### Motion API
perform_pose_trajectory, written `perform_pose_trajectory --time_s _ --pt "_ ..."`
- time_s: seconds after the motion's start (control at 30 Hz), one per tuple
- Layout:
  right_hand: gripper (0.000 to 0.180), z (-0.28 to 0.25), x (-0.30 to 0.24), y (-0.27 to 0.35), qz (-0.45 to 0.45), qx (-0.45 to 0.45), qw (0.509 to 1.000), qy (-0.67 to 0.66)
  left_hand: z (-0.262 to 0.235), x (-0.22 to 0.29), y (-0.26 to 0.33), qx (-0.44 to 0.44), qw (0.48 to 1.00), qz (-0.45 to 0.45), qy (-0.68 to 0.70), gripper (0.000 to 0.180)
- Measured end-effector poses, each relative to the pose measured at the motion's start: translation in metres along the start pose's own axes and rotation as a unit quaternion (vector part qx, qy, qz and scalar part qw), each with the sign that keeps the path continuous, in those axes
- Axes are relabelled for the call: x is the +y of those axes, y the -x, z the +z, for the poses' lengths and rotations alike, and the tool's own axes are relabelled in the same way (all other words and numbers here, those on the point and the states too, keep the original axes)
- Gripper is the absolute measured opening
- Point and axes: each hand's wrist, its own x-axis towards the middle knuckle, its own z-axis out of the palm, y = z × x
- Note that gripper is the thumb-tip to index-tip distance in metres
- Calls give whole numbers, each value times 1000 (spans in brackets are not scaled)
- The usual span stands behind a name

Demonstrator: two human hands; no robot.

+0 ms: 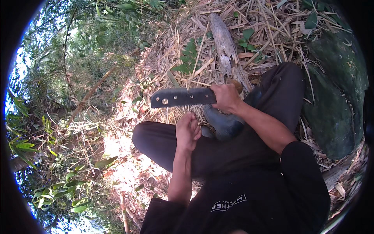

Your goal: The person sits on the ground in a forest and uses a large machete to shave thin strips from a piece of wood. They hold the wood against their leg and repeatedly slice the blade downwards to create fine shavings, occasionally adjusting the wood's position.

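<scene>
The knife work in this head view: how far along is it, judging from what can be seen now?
Done: no cut or chips show on the dry log, so it looks untouched. In hand: the right hand grips the handle of a big knife with holes along its blade, held level and pointing left above the knees; the left hand rests empty on the left knee. Left: any cutting, as far as this view shows.
</scene>
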Motion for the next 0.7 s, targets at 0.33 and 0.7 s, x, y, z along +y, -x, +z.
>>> perform_pose_trajectory --time_s 0.33,0.7 --pt "37 -12 -3 3 -50 51 997 -35 10 5 19 -13 1000 -17 13 23" --pt "37 -23 -16 5 -89 65 994 -19 4 8 13 32 999 -29 17 25"
